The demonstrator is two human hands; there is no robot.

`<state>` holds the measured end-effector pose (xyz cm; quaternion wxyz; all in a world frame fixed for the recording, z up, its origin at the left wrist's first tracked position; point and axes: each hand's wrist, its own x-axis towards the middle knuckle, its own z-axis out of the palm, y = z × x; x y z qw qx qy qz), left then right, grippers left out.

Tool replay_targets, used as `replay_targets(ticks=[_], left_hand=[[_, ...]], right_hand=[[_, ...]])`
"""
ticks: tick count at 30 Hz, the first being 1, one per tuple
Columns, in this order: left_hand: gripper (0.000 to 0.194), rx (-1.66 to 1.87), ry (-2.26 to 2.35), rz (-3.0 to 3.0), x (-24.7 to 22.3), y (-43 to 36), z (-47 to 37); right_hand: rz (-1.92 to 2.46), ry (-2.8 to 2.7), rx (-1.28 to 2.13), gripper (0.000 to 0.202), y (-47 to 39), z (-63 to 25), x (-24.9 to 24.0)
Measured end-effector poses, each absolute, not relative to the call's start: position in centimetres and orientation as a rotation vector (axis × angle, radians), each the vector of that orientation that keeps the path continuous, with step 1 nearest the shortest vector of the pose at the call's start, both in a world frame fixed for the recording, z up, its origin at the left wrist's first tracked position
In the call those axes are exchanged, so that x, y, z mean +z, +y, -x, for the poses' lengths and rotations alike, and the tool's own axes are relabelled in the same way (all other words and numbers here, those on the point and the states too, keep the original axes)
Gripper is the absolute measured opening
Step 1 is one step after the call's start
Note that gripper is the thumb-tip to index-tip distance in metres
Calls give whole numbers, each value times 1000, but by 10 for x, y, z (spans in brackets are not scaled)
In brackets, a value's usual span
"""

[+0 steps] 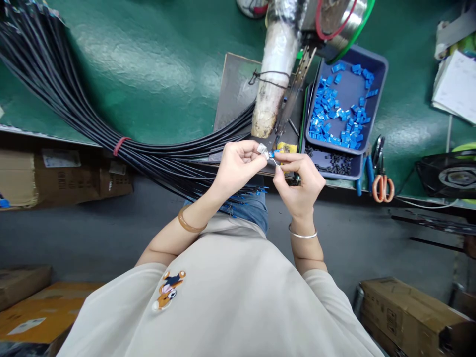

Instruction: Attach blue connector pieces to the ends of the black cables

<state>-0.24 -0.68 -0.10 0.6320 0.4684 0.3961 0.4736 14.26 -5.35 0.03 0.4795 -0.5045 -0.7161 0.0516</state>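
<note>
My left hand (240,166) is closed in a pinch, with white wrapping at its fingertips; what lies inside the pinch is mostly hidden. My right hand (300,179) meets it from the right, thumb and forefinger closed on a small blue connector piece (274,153). A thin pale strand shows below this piece. Beside and beneath my left hand runs a thick bundle of black cables (163,153), tied with a red band (121,145). Several cable ends with blue tips (238,202) hang over my lap.
Just above my hands is a wrapped machine nozzle (268,106) with a solder-like wire spool (344,29). To the right stand a tray of blue pieces (381,74), a lower tray of black pieces (336,174), orange-handled scissors (383,188) and a small black fan (449,173).
</note>
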Motion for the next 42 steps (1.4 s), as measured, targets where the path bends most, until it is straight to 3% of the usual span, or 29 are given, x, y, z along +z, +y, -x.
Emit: replay_targets(ticks=[35, 42], left_hand=[[18, 1051, 951, -1222, -4, -3, 1], [11, 1094, 943, -1212, -2, -4, 0]], right_hand=[[1275, -1785, 41, 15, -52, -144, 0], [1270, -1770, 14, 14, -50, -143, 2]])
